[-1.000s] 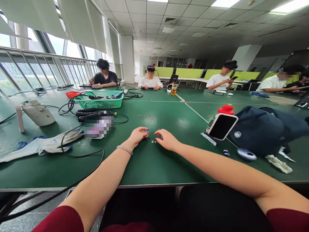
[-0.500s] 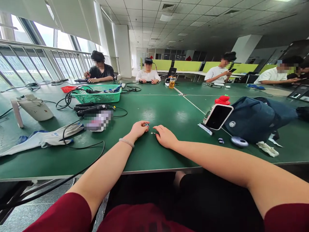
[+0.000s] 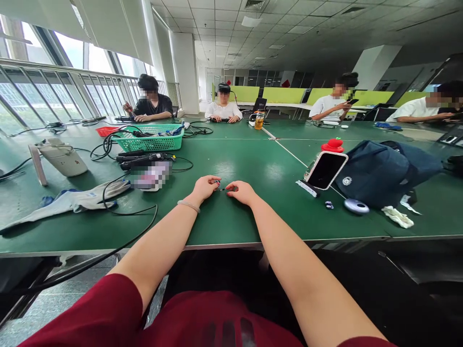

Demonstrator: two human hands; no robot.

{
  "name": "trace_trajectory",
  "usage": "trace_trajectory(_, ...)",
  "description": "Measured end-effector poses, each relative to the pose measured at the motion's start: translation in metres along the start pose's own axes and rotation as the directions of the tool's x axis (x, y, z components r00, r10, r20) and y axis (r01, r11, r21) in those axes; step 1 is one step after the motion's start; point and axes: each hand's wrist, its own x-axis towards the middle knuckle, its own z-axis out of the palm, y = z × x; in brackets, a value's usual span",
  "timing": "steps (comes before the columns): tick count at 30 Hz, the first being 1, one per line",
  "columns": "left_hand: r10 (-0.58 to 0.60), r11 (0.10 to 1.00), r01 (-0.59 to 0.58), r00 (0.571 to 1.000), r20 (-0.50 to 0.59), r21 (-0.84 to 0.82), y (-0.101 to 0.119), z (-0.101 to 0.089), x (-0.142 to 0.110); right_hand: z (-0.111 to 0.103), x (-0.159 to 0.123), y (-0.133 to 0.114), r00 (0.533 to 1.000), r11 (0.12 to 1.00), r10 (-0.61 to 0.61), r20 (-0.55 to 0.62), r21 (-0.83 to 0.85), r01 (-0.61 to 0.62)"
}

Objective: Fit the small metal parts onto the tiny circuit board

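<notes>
My left hand (image 3: 205, 188), with a pale band round the wrist, pinches a small dark and silvery piece (image 3: 218, 183) between thumb and fingers. Its kind is too small to tell. Just to the right, my right hand (image 3: 242, 193) rests low over the green table (image 3: 220, 226), its thumb and fingertips drawn together. Whatever is between those tips, if anything, is too small to make out. A tiny light bit (image 3: 222, 190) shows in the narrow gap between the two hands.
At left lie work gloves (image 3: 85, 198), a black cable (image 3: 144, 231) and a green basket (image 3: 150, 140). To the right, a phone (image 3: 327, 169) leans beside a dark blue bag (image 3: 379, 173), near a rounded lilac case (image 3: 356, 206). Several people sit across the table.
My right hand has moved closer to the left, its fingers more curled, and its forearm has swung inward. The small loose bits between the hands show less. The view has shifted slightly.
</notes>
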Motion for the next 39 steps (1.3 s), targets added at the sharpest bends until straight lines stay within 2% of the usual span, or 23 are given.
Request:
trace_trajectory(4,0.027,0.999,-0.028,0.999,0.027,0.017,0.001,-0.002,-0.004,-0.001,-0.002,0.001,0.999,0.999,0.034,0.013,-0.004,-0.034)
trace_trajectory(9,0.120,0.980,-0.129,0.990,0.067,0.149,-0.003,0.000,-0.002,0.001,-0.003,0.001,0.999,0.996,-0.022,-0.038,-0.090,0.019)
trace_trajectory(11,0.141,0.971,-0.152,0.987,0.075,0.184,-0.003,0.002,-0.002,0.002,-0.004,0.001,0.998,0.997,-0.021,-0.062,-0.074,0.016)
trace_trajectory(14,0.133,0.973,-0.148,0.986,0.097,0.176,-0.002,0.003,-0.003,0.001,-0.008,0.002,0.996,0.996,0.036,-0.084,0.090,-0.028)
trace_trajectory(17,0.122,0.984,-0.138,0.983,0.136,0.115,0.001,0.004,-0.004,0.001,-0.010,0.003,0.987,0.944,0.111,-0.117,0.324,-0.068)
trace_trajectory(19,0.121,0.988,-0.134,0.981,0.154,0.073,0.002,0.004,-0.004,0.002,-0.010,0.003,0.982,0.902,0.122,-0.146,0.429,-0.049)
trace_trajectory(22,0.129,0.992,-0.130,0.977,0.172,-0.008,0.003,0.005,-0.004,0.006,-0.006,0.002,0.982,0.871,0.091,-0.163,0.492,0.001)
trace_trajectory(29,0.126,0.982,-0.092,0.969,0.213,-0.163,0.001,0.008,-0.003,0.009,-0.003,-0.004,0.990,0.895,-0.013,-0.141,0.440,0.074)
trace_trajectory(39,0.149,0.979,-0.103,0.953,0.264,-0.178,0.002,0.007,-0.003,0.009,-0.009,-0.007,0.985,0.918,-0.043,-0.165,0.384,0.104)
